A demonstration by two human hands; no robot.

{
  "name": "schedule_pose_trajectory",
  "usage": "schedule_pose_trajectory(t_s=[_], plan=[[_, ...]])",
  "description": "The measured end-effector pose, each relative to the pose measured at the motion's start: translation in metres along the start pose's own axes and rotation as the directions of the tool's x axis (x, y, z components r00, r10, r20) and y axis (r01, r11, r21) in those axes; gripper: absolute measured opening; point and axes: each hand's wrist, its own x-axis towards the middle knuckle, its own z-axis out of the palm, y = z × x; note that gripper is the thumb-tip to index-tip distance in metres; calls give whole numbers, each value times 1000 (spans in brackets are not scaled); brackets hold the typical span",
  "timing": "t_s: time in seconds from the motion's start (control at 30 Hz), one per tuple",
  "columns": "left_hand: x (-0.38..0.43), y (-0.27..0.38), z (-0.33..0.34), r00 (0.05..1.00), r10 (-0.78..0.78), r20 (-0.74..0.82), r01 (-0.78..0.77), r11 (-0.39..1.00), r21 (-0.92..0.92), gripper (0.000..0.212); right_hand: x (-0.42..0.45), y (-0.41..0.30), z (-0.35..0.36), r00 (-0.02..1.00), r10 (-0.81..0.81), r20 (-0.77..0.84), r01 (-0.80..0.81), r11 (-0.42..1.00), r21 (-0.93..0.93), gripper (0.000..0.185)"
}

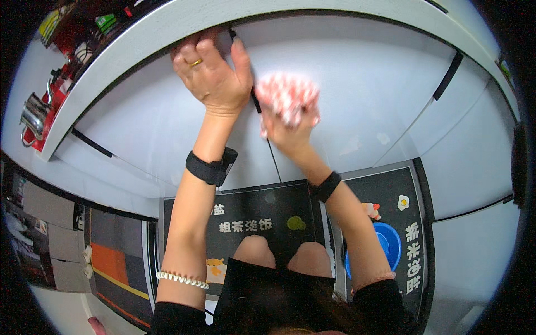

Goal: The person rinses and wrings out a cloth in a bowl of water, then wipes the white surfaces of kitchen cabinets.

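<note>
My right hand (291,134) holds a red-and-white checked cloth (289,94), blurred, in front of a white cabinet door (356,83). Whether the cloth touches the door, I cannot tell. Up beneath the edge of the pale countertop (335,9) is my left hand (217,79), with a gold-coloured ring on one finger. Its back faces me and the thumb stands apart, near the black strip (256,102) at the gap between two doors. The other fingertips are in shadow under the counter edge, so what they touch is hidden.
Dark floor mats (284,209) with printed writing lie below, under my knees. A blue basin (387,247) stands right of them, partly behind my right arm. On the counter at left are a metal kettle (34,115) and small items. More black handle strips (448,77) mark the doors.
</note>
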Motion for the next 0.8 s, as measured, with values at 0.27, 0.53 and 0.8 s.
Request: schedule_pose_trajectory(t_s=[0.27,0.53,0.8], plan=[[-1,1,-2,1000,2,28,-3,999,34,34,-59,35,2,970,-186,154,195,980,-48,38],[-3,0,5,1000,15,12,-16,1000,16,28,-50,72,-24,986,-114,124,113,993,11,39],[-4,3,5,1000,-9,17,9,1000,11,25,-62,151,-65,987,115,110,-103,988,-113,64]])
